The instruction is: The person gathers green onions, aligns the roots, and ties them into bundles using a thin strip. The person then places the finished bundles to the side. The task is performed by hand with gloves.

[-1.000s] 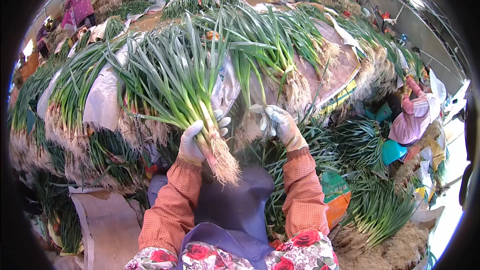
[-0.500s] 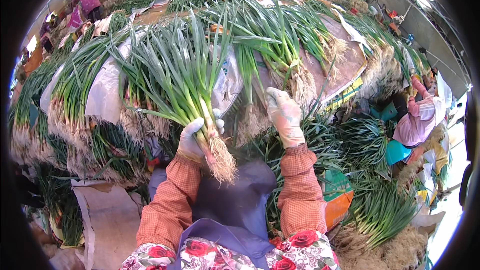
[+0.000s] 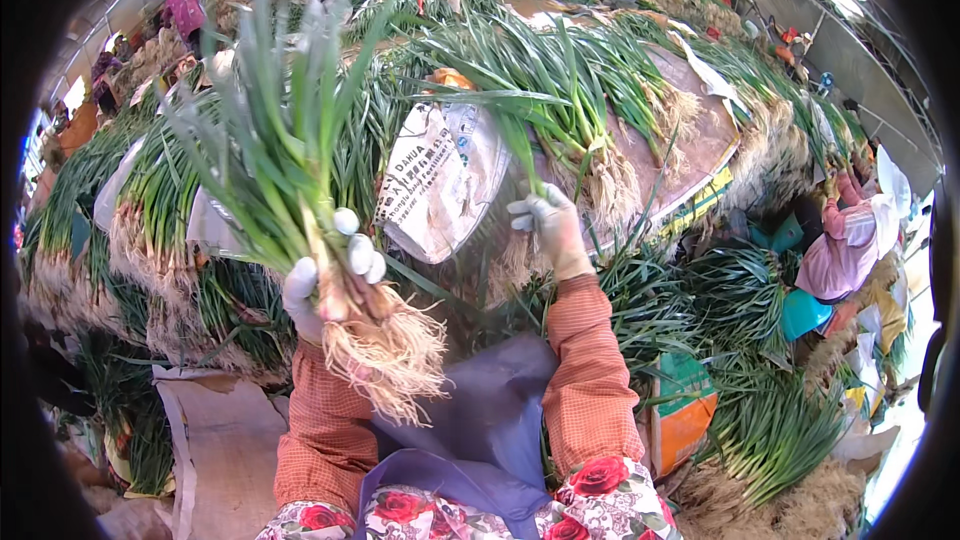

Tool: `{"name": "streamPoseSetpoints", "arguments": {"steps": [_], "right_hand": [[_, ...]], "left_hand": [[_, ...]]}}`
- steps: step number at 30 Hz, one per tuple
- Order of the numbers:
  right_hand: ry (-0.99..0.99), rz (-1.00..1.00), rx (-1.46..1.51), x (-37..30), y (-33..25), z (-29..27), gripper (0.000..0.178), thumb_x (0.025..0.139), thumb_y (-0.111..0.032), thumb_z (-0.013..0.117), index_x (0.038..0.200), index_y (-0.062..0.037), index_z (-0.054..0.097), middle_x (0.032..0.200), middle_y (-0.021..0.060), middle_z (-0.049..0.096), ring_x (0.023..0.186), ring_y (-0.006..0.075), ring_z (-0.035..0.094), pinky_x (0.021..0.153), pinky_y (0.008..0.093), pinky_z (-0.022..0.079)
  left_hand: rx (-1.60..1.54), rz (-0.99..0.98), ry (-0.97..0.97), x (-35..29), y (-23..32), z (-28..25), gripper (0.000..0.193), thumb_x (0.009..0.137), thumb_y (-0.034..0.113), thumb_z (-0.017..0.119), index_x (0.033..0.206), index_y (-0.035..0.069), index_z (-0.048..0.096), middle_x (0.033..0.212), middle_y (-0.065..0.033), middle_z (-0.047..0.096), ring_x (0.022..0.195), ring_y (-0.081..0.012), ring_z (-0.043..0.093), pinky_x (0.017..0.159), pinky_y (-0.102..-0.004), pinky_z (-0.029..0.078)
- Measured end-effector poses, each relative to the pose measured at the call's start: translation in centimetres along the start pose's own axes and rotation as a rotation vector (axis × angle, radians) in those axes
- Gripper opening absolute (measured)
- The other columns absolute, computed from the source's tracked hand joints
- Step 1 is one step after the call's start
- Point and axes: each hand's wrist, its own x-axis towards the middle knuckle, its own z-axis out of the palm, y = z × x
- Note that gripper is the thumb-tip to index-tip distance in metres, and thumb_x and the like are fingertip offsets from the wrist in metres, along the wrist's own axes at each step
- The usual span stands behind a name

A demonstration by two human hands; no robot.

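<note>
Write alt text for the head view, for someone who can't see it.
A gloved left hand grips a bunch of green onion-like plants, pale roots hanging below, while the gloved right hand touches another green stalk. Heaps of similar plants lie around, with other people farther off.

This is a farm shed or greenhouse; which, I cannot tell. A pole-framed wall [image 3: 800,15] slants down at two o'clock. Rooted green onions [image 3: 575,90] lie in long banks around the centre, beside a flattened sack [image 3: 460,210], with a pink-clad worker [image 3: 840,245] at three o'clock and a magenta-clad worker [image 3: 184,5] at ten.
</note>
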Motion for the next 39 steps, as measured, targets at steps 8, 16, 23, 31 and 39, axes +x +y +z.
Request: {"name": "streamPoseSetpoints", "arguments": {"steps": [8, 16, 23, 31, 39], "right_hand": [[0.331, -0.581, -0.701, -5.4, -0.5, -3.4, 0.027, 0.099, -0.007, 0.050, 0.122, 0.0004, 0.063, 0.106, 0.0063, 0.068, 0.087, 0.0136, 0.064, 0.082, 0.0266, 0.051], [0.406, 0.138, 0.083, -20.6, 6.8, -8.8, 0.052, 0.101, -0.038, 0.039, 0.122, 0.0049, 0.060, 0.094, 0.0178, 0.071, 0.073, 0.0213, 0.068, 0.068, 0.0301, 0.055], [-0.056, 0.259, 0.437, -21.0, 4.4, -7.6, 0.062, 0.100, -0.041, 0.036, 0.140, 0.0059, 0.044, 0.096, 0.0205, 0.071, 0.077, 0.0228, 0.070, 0.075, 0.0312, 0.057], [0.010, 0.039, 0.187, -23.4, 1.5, -5.5, 0.059, 0.097, -0.033, 0.053, 0.133, 0.0136, 0.047, 0.102, 0.0196, 0.071, 0.082, 0.0241, 0.070, 0.079, 0.0317, 0.056], [-0.418, -0.214, 0.244, -18.0, -7.0, 1.2, 0.058, 0.097, -0.041, 0.050, 0.119, 0.0126, 0.060, 0.084, 0.0200, 0.071, 0.062, 0.0213, 0.066, 0.055, 0.0277, 0.050]], "left_hand": [[0.145, -0.063, 0.147, -0.8, -1.0, -2.6, 0.061, 0.088, 0.027, 0.062, 0.134, -0.006, 0.040, 0.115, -0.0149, 0.059, 0.097, -0.0260, 0.062, 0.085, -0.0396, 0.053], [-0.029, -0.244, 0.248, -1.9, -3.1, -8.6, 0.057, 0.094, 0.025, 0.057, 0.138, -0.006, 0.039, 0.115, -0.0218, 0.061, 0.101, -0.0325, 0.063, 0.089, -0.0412, 0.056], [-0.076, -0.291, 0.153, -2.8, -2.8, -10.4, 0.058, 0.099, 0.027, 0.047, 0.146, -0.004, 0.031, 0.127, -0.0228, 0.057, 0.114, -0.0337, 0.058, 0.098, -0.0450, 0.051], [-0.064, -0.343, 0.161, -3.3, -2.3, -10.7, 0.056, 0.099, 0.027, 0.048, 0.145, -0.002, 0.032, 0.129, -0.0212, 0.056, 0.112, -0.0320, 0.058, 0.097, -0.0445, 0.050], [-0.017, -0.253, 0.237, -3.5, -2.5, -9.4, 0.065, 0.093, 0.023, 0.057, 0.147, 0.001, 0.029, 0.137, -0.0217, 0.052, 0.115, -0.0315, 0.061, 0.091, -0.0416, 0.055]]}}
